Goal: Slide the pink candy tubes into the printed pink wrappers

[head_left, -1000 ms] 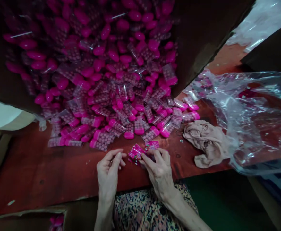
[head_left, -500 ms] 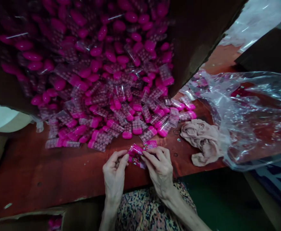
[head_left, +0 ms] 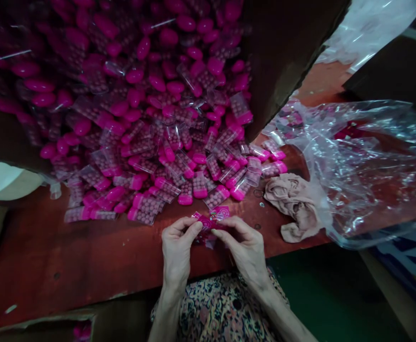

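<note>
left hand [head_left: 176, 244] moved inward, now pinching pink wrapper [head_left: 205, 223], earlier gap closed

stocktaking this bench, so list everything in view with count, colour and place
table: one, red-brown, across the middle
box: one, dark brown, top left to centre
tubes: too many to count, clear with pink caps, in box and on table
film: at least two pieces, pink, centre
cloth: one, pale pink, right of centre
bag: at least one, clear, right
bowl: one, whitish, left edge
sheet: one, whitish, top right
lower box: one, brown, bottom left
garment: one, multicoloured, bottom centre
left hand: one, bare, pinching film
right hand: one, bare, pinching film
</note>
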A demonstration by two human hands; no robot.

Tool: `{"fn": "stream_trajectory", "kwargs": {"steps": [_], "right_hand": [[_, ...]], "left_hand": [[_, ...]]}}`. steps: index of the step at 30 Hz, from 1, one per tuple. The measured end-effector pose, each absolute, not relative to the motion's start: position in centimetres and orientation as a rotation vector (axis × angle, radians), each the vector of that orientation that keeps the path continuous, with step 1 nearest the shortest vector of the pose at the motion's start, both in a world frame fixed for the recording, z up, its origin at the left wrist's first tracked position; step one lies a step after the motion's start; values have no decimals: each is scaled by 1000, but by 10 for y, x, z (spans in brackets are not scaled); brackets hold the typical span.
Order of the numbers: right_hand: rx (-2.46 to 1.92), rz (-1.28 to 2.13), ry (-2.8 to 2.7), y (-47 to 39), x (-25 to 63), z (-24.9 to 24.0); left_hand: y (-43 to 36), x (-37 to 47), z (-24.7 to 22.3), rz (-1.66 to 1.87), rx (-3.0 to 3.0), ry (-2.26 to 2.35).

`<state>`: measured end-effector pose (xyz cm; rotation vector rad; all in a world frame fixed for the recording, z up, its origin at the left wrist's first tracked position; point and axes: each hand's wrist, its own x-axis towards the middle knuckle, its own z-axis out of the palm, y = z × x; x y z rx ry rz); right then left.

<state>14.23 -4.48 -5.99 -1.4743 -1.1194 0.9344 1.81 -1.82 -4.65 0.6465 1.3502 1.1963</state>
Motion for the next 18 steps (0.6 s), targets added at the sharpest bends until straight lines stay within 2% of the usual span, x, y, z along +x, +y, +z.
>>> {"fn": "stream_trajectory", "kwargs": {"steps": [7,14,18], "right_hand": [[-1483,978,-1148,-44,140,-57],[-1507,1034,-1226,-43,136,-51],[-1538,1023,-1252,-39,136,-49]], "left_hand": [[-18,21,-47,1218,533,1342],[-19,14,-57,1284,661,1462],[-21,11,-43,1194,594,1320]]}}
